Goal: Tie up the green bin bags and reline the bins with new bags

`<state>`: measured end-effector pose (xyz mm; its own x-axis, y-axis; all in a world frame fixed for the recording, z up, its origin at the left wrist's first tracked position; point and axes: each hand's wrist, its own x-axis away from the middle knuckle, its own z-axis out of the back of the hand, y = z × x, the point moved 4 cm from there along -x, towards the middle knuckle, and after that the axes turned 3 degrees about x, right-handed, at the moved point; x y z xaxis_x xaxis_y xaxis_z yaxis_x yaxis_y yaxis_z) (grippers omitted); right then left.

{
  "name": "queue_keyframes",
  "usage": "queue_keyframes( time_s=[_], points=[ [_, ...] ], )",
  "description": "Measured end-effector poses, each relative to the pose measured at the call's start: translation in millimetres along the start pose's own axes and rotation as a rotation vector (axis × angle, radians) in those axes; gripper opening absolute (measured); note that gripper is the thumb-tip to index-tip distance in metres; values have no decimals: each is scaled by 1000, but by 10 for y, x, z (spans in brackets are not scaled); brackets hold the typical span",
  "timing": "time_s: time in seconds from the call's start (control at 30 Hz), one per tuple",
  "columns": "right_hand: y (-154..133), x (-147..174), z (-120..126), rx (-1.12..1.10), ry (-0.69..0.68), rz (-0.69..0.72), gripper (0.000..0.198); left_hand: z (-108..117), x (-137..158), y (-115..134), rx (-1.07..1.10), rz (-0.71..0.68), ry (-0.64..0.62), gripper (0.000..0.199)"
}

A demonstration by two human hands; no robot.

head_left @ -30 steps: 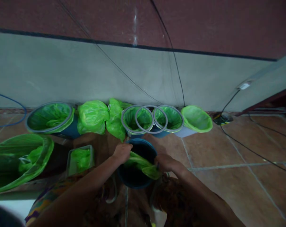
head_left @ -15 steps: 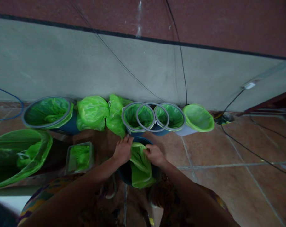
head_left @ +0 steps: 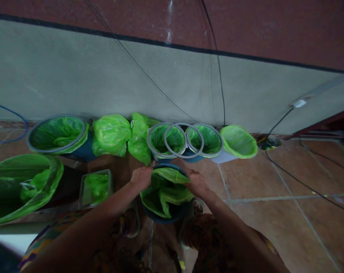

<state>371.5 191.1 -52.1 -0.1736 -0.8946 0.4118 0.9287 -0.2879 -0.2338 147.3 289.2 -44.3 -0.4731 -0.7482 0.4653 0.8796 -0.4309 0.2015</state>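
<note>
A green plastic bag [head_left: 174, 195] hangs spread inside a dark blue bin [head_left: 157, 218] on the floor between my feet. My left hand [head_left: 142, 177] is closed on the bag's edge at the bin's left rim. Across from it, my right hand [head_left: 198, 182] grips the bag's edge at the right rim. Part of the bag's near side folds inward, apart from the rim. The fingertips of both hands are partly hidden behind the rim and the plastic. Just beyond the bin lies a loose grey ring [head_left: 183, 156], overlapping two lined bins.
Against the wall stand a large lined bin [head_left: 31, 142], a full green bag [head_left: 112, 132], and a pale bin with a green liner [head_left: 238, 142]. At left are a big green-lined container [head_left: 57, 170] and a clear tub [head_left: 82, 193] holding green plastic. A black cable [head_left: 299, 186] crosses the floor at right.
Both hands have moved apart, stretching the bag's mouth wide across the bin. Before, the bag was bunched and narrow between them.
</note>
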Motion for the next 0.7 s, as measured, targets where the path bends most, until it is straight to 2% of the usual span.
queue_keyframes(
  time_s=[0.1,0.23,0.33,0.4,0.47,0.6,0.7],
  points=[
    [-243,-13,-76,122,5,2,57,-23,-6,81,-22,-9,71,47],
    [-337,-16,-236,236,8,28,45,-52,-13,215,-32,-175,194,59],
    [-316,-27,-312,258,50,56,31,-117,-38,316,-18,-347,214,43],
    [-254,-67,-318,211,49,40,29,-158,-76,350,-4,-393,192,29],
    [-155,-133,-293,94,27,-7,26,-174,-134,338,44,-344,152,27],
    [25,-255,-229,-206,8,-89,27,-147,-249,234,223,-138,51,28],
    [52,-281,-214,-244,40,-94,28,-111,-298,181,274,-85,29,28]
  ],
)
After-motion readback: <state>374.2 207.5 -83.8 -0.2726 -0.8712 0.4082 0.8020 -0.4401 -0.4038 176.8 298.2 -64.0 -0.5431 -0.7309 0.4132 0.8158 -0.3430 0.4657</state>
